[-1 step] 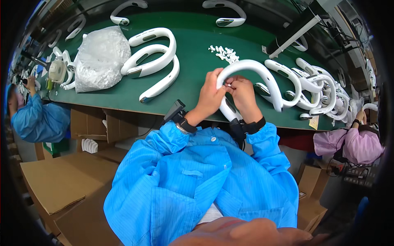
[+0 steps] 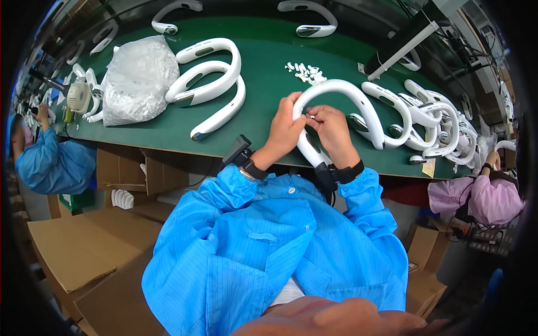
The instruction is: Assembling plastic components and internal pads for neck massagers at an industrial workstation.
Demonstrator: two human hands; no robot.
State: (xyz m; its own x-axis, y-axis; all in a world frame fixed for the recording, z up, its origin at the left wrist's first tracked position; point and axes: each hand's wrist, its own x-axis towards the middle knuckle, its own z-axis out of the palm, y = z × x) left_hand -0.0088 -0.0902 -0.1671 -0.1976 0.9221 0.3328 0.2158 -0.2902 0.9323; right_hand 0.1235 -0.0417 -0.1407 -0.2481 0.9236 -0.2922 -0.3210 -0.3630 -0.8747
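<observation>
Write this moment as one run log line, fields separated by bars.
left hand: holds white curved band | right hand: fingers pinch the same band | small white parts: on green table, beyond

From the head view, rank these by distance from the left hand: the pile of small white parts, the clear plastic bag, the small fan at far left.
From the left hand:
1. Pile of small white parts, just beyond, slightly right.
2. Clear plastic bag, left on the mat.
3. Small fan, far left edge.

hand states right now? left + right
Left hand: closed, gripping the white U-shaped neckband.
Right hand: fingers pinched on the same neckband; whether they hold a small part cannot be told.
</observation>
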